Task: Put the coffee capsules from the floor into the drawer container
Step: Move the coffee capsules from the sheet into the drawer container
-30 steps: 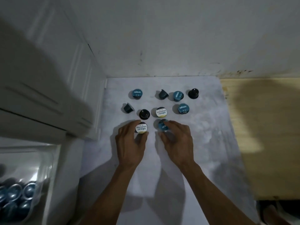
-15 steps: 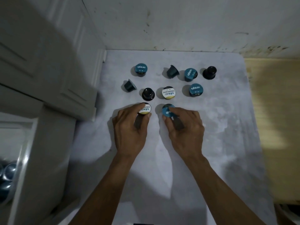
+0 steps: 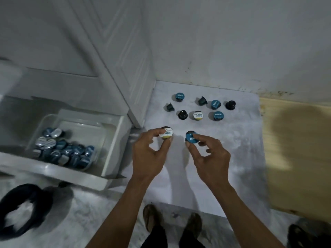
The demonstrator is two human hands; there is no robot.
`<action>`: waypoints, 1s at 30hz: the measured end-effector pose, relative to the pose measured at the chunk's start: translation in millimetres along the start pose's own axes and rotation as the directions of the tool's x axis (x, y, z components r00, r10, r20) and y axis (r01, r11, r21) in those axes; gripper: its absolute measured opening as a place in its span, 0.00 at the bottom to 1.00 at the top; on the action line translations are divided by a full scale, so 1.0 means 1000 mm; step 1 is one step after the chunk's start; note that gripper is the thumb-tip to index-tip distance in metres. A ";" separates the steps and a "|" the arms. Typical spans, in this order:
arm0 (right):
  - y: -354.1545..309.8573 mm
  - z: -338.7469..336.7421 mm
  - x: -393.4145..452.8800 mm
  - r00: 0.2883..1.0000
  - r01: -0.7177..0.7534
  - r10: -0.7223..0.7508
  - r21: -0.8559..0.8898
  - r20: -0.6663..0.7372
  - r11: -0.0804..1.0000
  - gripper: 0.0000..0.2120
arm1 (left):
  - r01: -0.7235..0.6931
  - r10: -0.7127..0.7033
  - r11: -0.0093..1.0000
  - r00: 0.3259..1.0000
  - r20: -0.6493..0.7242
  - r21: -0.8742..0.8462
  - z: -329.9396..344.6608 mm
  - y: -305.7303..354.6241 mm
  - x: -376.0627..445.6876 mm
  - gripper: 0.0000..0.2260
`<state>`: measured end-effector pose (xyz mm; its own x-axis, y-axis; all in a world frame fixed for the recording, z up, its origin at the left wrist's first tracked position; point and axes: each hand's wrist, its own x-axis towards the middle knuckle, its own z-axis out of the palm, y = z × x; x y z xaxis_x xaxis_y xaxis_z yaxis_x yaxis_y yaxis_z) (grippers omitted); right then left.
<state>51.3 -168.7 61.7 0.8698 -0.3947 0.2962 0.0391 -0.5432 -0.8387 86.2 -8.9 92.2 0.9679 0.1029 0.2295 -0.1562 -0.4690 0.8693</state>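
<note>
My left hand (image 3: 148, 154) pinches a white-and-yellow-lidded capsule (image 3: 166, 133), held above the floor. A blue-lidded capsule (image 3: 191, 137) is gripped between the fingers of my right hand (image 3: 207, 154). Beyond them several capsules lie on the pale floor mat (image 3: 238, 140): blue-lidded ones (image 3: 179, 96) (image 3: 215, 104) (image 3: 218, 115), a white-lidded one (image 3: 198, 115), dark ones upside down (image 3: 182, 114) (image 3: 230, 104) and two on their sides (image 3: 169, 107) (image 3: 202, 101). At the left stands the open white drawer (image 3: 114, 145) with a clear container (image 3: 100, 140) holding several blue and silver capsules (image 3: 64, 149).
A white cabinet door (image 3: 125, 59) rises behind the drawer. The wall (image 3: 232, 42) closes the far side. A yellow wooden board (image 3: 297, 149) lies to the right of the mat. My feet (image 3: 172, 221) stand at the bottom edge, with a dark object (image 3: 23, 208) at lower left.
Both hands have lifted their capsules off the mat and drawn back toward me. The view has swung left and down, so the open drawer with its container now shows.
</note>
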 end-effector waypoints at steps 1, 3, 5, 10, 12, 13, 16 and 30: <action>-0.014 -0.001 -0.003 1.000 0.007 -0.007 0.013 0.007 1.000 0.15 | 0.005 -0.005 1.000 1.000 0.003 -0.003 -0.015 0.006 -0.001 0.14; -0.042 0.000 -0.010 0.999 0.016 -0.018 0.041 0.030 0.999 0.15 | 0.004 -0.004 1.000 1.000 0.000 0.009 -0.047 0.013 -0.002 0.11; -0.071 0.005 -0.016 0.998 0.022 -0.027 0.079 0.063 0.997 0.15 | -0.001 0.001 1.000 1.000 0.001 0.025 -0.081 0.014 -0.002 0.10; -0.135 0.041 -0.037 0.988 0.028 -0.049 0.140 0.144 0.990 0.15 | 0.012 -0.015 0.997 0.999 0.032 0.075 -0.173 -0.011 0.003 0.11; -0.156 0.062 -0.049 0.983 0.020 -0.047 0.149 0.175 0.989 0.15 | -0.010 0.007 0.997 0.999 0.048 0.072 -0.210 -0.026 0.007 0.11; -0.165 0.074 -0.055 0.982 0.014 -0.040 0.143 0.186 0.990 0.14 | -0.021 0.016 0.998 0.998 0.064 0.067 -0.229 -0.032 0.011 0.10; -0.188 0.110 -0.074 0.975 -0.019 -0.010 0.126 0.224 0.992 0.14 | -0.052 0.043 0.995 0.994 0.097 0.087 -0.281 -0.056 0.022 0.10; -0.221 0.231 -0.064 0.947 -0.068 0.058 0.022 0.316 0.997 0.13 | 0.011 -0.064 0.982 0.958 0.278 0.189 -0.348 -0.150 0.130 0.08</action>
<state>101.0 147.5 122.6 0.9814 -0.1712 0.0874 -0.0098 -0.4986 -0.8668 167.2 379.8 143.9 0.9924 -0.1154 0.0427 -0.1060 -0.6248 0.7735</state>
